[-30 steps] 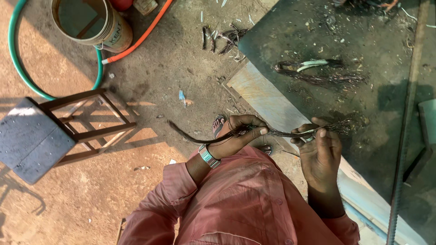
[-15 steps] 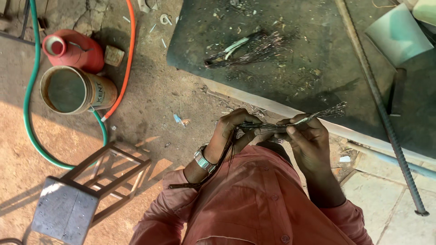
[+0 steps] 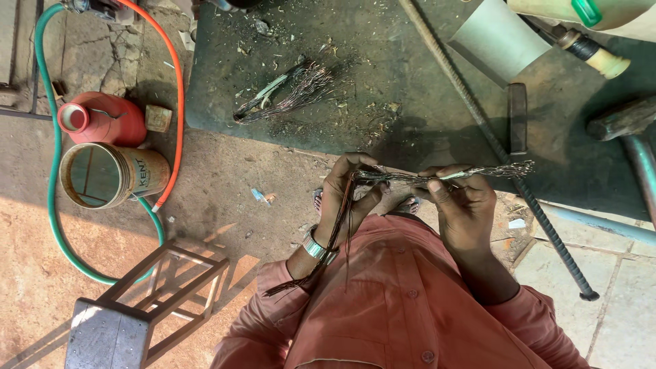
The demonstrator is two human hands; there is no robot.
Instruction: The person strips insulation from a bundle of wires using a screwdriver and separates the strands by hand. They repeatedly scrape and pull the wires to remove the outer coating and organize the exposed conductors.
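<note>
My left hand (image 3: 347, 195) and my right hand (image 3: 461, 199) both grip one thin bundle of wire strands (image 3: 403, 178), held level in front of my chest. The bundle's frayed end (image 3: 511, 168) sticks out to the right past my right hand. Its dark tail (image 3: 321, 256) bends down along my left wrist, past a wristband. Just beyond my hands lies a dark green work slab (image 3: 410, 75) with a second loose wire bundle (image 3: 287, 94) on it.
A long ribbed steel bar (image 3: 492, 143) crosses the slab diagonally. A rusty open can (image 3: 109, 175) and a red canister (image 3: 102, 119) stand at left, ringed by a green hose (image 3: 49, 205) and an orange hose (image 3: 179, 102). A wooden stool (image 3: 147, 307) sits lower left.
The view has swung, so the slab, can and stool sit differently in frame. My hands keep their grip on the wire bundle, which now lies more level with its frayed end farther right.
</note>
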